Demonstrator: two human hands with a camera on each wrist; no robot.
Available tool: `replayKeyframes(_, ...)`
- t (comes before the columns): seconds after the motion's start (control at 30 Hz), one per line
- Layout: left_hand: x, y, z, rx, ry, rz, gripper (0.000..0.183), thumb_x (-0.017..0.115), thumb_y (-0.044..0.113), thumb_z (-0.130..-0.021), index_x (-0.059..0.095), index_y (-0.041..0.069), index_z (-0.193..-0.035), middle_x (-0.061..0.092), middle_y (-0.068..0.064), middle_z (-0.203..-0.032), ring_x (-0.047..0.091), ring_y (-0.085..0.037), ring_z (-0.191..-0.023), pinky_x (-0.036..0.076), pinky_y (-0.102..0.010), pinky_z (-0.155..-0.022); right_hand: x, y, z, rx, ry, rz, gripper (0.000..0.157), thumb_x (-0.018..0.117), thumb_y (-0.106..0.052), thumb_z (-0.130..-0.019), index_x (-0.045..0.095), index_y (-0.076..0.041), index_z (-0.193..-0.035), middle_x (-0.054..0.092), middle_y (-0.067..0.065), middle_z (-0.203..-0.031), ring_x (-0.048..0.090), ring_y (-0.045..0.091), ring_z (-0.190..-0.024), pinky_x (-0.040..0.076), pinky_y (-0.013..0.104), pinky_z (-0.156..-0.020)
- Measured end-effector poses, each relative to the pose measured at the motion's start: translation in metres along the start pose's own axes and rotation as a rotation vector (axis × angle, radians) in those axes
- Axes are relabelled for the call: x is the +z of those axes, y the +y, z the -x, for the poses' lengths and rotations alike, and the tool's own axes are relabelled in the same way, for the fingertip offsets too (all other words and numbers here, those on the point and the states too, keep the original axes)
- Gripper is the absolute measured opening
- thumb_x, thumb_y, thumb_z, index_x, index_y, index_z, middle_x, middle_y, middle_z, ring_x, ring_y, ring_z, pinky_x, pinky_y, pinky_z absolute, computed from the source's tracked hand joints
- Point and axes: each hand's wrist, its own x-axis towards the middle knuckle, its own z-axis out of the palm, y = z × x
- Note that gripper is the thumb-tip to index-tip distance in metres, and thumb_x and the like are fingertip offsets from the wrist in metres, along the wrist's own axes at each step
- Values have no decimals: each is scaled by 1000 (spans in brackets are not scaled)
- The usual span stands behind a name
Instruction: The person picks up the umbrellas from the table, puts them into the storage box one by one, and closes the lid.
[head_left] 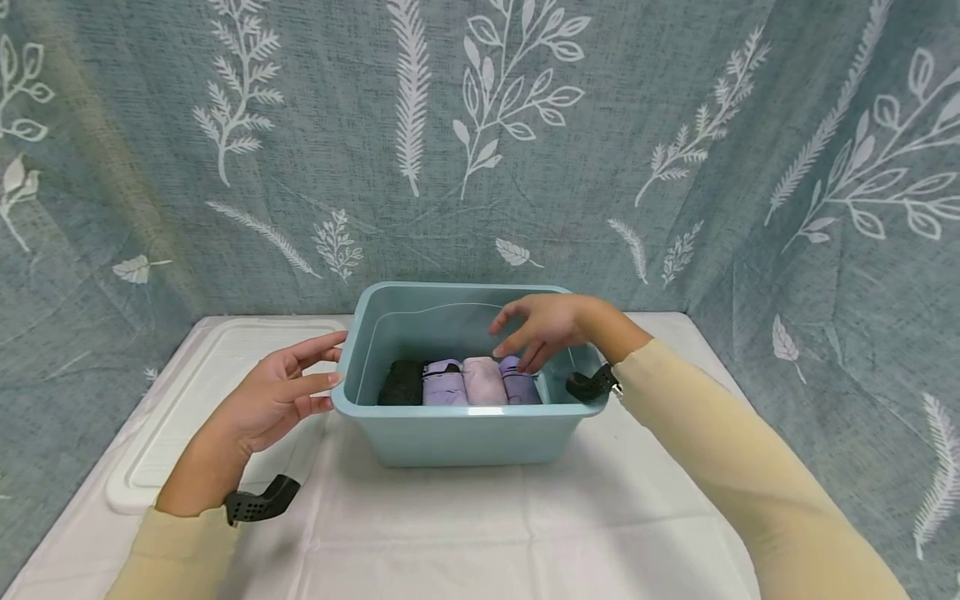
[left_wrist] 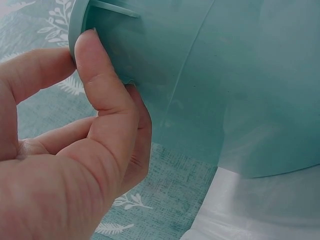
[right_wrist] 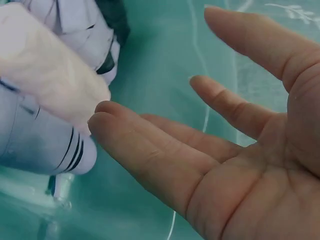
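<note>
A light teal plastic bin stands on the table, with several rolled fabric bundles in a row on its floor. From left to right they are a black roll, a lavender roll, a pale pink roll and a purple roll with dark stripes. My left hand touches the bin's left rim, thumb and index fingertips against its outer side. Reaching over the bin's right side, my right hand has spread, loosely bent fingers beside the pink and purple rolls and holds nothing.
A white lid lies flat on the table to the left, partly under my left forearm. White cloth covers the table. Grey-green curtains with white leaf patterns hang behind and at both sides.
</note>
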Motion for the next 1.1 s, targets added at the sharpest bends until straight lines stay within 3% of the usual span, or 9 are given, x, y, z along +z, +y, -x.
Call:
replayKeyframes(0.33,0,0,0,9,-3,2,59,58,-3,-101,41,8,-156,58,-3,-121,72,-11,-89,60,-25,-73,-4,9,12,-188,32,-86,52,67,-14,-99,46,-9,-146,55,18,-144,68,37,-116,59,50,-95)
replayKeyframes(0.57,0,2,1,14,-15,0,60,58,-3,-101,39,6,-157,58,-3,-121,73,-11,-90,61,-26,-74,-5,11,26,-285,72,-150,50,67,-12,-99,47,-7,-146,51,19,-147,60,49,-125,56,53,-100)
replayKeyframes(0.87,0,1,3,6,-8,-11,62,57,-2,-101,35,5,-158,58,-2,-121,72,-10,-89,60,-25,-74,-7,25,45,-450,117,-229,52,63,-8,-101,43,-1,-148,49,27,-147,68,40,-117,54,54,-101)
replayKeyframes(1.1,0,2,3,13,-20,-4,60,57,-3,-101,37,6,-158,58,-3,-122,72,-10,-90,60,-25,-74,-12,41,61,-543,236,-317,44,61,-8,-103,48,-3,-144,55,25,-143,71,33,-115,56,48,-100)
